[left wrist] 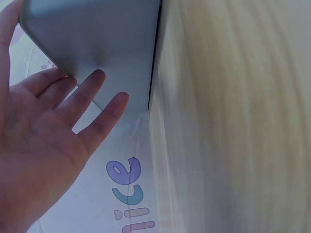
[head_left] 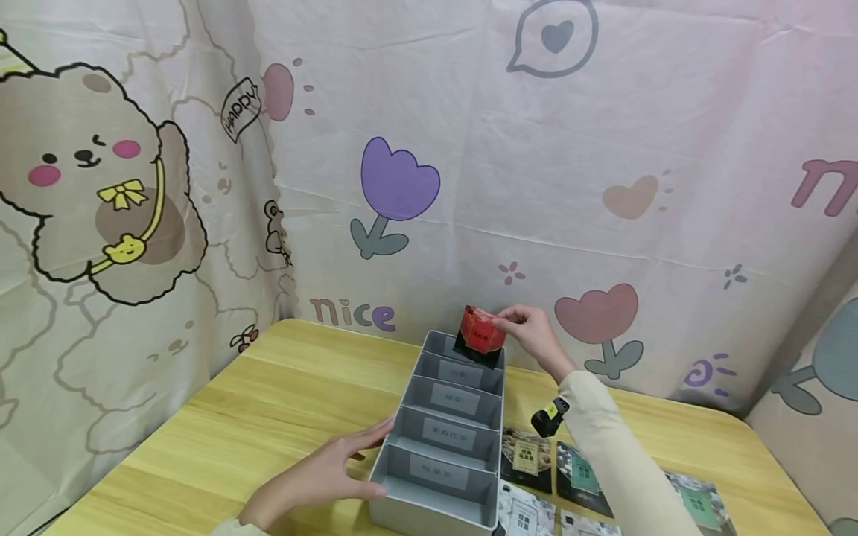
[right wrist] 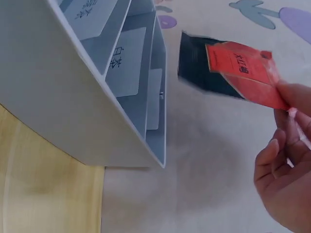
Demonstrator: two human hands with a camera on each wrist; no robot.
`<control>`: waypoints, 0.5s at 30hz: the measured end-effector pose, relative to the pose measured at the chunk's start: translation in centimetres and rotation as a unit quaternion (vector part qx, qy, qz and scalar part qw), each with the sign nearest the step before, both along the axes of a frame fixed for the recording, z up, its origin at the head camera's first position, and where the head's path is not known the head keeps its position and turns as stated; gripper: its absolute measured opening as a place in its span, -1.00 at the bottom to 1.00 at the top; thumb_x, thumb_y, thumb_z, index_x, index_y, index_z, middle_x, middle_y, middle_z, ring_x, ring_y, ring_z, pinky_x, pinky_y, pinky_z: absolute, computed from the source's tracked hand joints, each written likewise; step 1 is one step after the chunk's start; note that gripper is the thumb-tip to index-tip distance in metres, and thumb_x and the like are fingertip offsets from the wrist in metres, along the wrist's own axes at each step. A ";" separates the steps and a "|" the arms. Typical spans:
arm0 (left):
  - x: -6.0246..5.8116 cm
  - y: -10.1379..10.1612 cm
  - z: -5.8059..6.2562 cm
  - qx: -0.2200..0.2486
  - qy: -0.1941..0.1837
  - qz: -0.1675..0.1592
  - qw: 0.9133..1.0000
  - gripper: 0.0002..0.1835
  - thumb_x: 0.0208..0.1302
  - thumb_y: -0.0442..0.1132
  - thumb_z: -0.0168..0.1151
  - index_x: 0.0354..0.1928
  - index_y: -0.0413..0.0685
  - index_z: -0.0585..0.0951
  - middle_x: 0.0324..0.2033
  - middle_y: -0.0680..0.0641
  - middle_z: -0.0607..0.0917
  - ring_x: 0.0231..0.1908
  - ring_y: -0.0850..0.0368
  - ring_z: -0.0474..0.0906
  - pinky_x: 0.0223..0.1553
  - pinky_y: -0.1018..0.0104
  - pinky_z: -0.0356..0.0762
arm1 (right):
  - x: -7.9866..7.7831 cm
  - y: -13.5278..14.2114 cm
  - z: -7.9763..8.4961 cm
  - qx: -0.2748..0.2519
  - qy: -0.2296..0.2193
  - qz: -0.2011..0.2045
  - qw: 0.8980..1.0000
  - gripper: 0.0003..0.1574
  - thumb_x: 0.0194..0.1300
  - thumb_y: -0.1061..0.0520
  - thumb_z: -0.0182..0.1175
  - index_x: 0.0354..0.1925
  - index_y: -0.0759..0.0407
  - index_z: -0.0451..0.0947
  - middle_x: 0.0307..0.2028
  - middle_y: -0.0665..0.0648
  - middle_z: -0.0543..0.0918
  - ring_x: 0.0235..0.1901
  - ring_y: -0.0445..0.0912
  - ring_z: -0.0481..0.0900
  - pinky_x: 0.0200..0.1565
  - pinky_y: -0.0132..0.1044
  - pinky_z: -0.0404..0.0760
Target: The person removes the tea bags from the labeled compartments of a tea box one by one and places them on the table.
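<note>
A red and black tea packet [head_left: 481, 333] is pinched by its corner between the thumb and fingers of my right hand [head_left: 534, 336]. It hangs over the far compartment of a long grey divider box [head_left: 439, 455], and the right wrist view shows the packet [right wrist: 233, 70] apart from the box's rim. Each compartment bears a white label [head_left: 455, 399]. My left hand [head_left: 322, 470] lies against the near left side of the box, fingers spread; in the left wrist view that hand [left wrist: 48, 126] has its fingertips at the box wall.
On the wooden table [head_left: 268, 402], right of the box, lie several flat packets: a brown-black one [head_left: 526, 460], a green-black one [head_left: 580, 473] and pale ones such as this white packet [head_left: 526, 514]. Behind the table hangs a printed curtain [head_left: 429, 283]. Some packets are partly hidden by my right sleeve.
</note>
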State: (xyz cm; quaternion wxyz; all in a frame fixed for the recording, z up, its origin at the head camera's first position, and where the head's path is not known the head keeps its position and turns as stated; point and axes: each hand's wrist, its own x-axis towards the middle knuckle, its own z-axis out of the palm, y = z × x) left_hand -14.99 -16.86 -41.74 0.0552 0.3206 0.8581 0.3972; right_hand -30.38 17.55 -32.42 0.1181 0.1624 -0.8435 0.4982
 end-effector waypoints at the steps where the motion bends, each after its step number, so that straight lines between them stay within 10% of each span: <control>1: 0.0 0.0 0.0 0.001 0.001 -0.001 1.000 -0.09 0.17 0.05 0.37 0.47 -0.08 0.19 0.40 -0.16 0.24 0.23 -0.11 0.38 0.07 0.13 0.51 | 0.2 0.1 0.1 0.004 -0.002 -0.001 1.000 -0.81 0.25 0.16 0.31 -0.29 0.31 0.67 -0.50 0.10 0.63 -0.38 -0.06 0.43 -0.31 -0.23 0.39; 15: -0.1 0.0 0.1 0.003 -0.002 -0.008 1.000 -0.09 0.18 0.07 0.36 0.46 -0.13 0.19 0.40 -0.18 0.24 0.22 -0.09 0.39 0.06 0.17 0.52 | 2.8 1.0 0.9 0.063 0.007 0.013 0.998 -0.85 0.30 0.17 0.27 -0.29 0.26 0.67 -0.50 0.06 0.61 -0.45 0.01 0.43 -0.41 -0.22 0.37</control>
